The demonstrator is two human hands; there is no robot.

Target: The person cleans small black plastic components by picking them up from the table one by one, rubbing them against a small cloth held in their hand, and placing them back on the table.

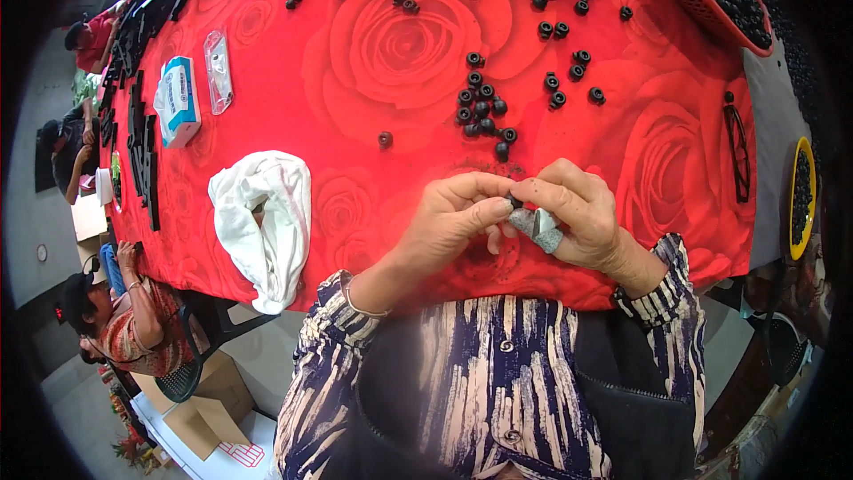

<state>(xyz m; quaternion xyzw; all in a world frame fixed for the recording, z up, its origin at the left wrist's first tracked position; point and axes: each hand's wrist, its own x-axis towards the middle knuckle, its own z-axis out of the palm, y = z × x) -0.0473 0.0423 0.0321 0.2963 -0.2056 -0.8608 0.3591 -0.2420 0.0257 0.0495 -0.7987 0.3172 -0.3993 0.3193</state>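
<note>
Head view: left hand [458, 213] and right hand [573, 213] together pinching one small black ring [515, 203].

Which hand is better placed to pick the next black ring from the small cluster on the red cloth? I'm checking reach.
Probably the left hand: only its fingertips pinch the small black ring, and the cluster lies just beyond it. The right hand wears grey finger covers and also grips the ring.
</note>
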